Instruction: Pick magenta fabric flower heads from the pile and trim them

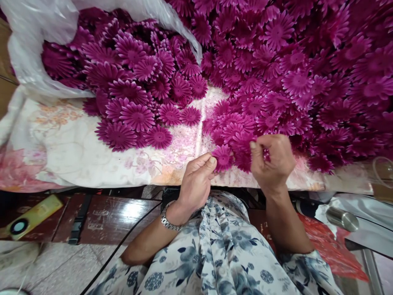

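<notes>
Between thumb and fingers, my left hand (pixel 199 174) pinches a magenta artificial flower head (pixel 223 158) near the table's front edge. To its right, my right hand (pixel 273 159) is raised with thumb and forefinger pressed together; whatever they pinch is too small to make out. A big heap of the same flower heads (pixel 294 82) covers the right side of the table, just beyond my right hand. More flower heads (pixel 138 117) lie in a looser pile at the left, with small dark holes showing at their centres.
A translucent plastic bag (pixel 46 28) opens around the left pile. Under everything lies a floral tablecloth (pixel 76 155). A dark red bench (pixel 107 217) below bears a yellow phone (pixel 35 217). At the lower right are a metal cylinder (pixel 342 219) and red plastic (pixel 331 246).
</notes>
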`<state>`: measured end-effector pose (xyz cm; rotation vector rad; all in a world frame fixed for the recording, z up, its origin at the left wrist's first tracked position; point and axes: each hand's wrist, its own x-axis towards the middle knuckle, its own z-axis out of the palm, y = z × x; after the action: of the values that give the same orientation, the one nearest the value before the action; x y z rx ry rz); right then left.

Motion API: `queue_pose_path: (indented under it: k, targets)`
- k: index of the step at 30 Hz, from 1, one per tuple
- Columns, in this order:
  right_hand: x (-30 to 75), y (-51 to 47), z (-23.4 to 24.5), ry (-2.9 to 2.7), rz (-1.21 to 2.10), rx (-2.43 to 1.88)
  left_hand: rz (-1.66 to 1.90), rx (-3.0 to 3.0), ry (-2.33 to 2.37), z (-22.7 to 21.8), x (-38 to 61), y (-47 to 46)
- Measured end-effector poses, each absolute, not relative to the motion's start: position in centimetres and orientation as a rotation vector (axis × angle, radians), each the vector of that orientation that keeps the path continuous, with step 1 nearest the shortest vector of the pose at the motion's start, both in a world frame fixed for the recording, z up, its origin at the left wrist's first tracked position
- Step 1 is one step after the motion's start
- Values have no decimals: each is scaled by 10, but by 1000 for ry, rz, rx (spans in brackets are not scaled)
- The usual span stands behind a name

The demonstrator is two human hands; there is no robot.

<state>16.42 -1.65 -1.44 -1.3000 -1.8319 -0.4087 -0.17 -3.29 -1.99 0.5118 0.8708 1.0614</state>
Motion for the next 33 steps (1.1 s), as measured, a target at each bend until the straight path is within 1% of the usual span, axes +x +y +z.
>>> queue_pose_path:
  k: [4,6,10,12,14,22,28,30,33]
  targets:
    - [179,-15,-6,-1805,-474,-1491,1056,471,817,-18,-3,-32]
    - [175,-20,-1,-1862,-442,-1462,1050,464,849,-16,-3,-31]
    - [153,-29,1,-2091,-234,-1268,1032,477,833,-13,0,-31]
    - [145,-30,-1,-2180,-96,-1248,1006,484,796,-13,1,-32]
    - [141,-29,-3,-2182,-39,-1240,1000,493,804,-12,2,-33]
    - [141,-29,-4,-2056,-158,-1221,1068,574,841,-15,-1,-35]
    - [166,-20,5,-1754,-479,-1344,1084,503,756,-15,-5,-35]
    - [170,-19,7,-1764,-445,-1397,1088,514,748,-15,-5,-34]
    - [165,-21,6,-1834,-302,-1336,1112,542,738,-16,-4,-32]
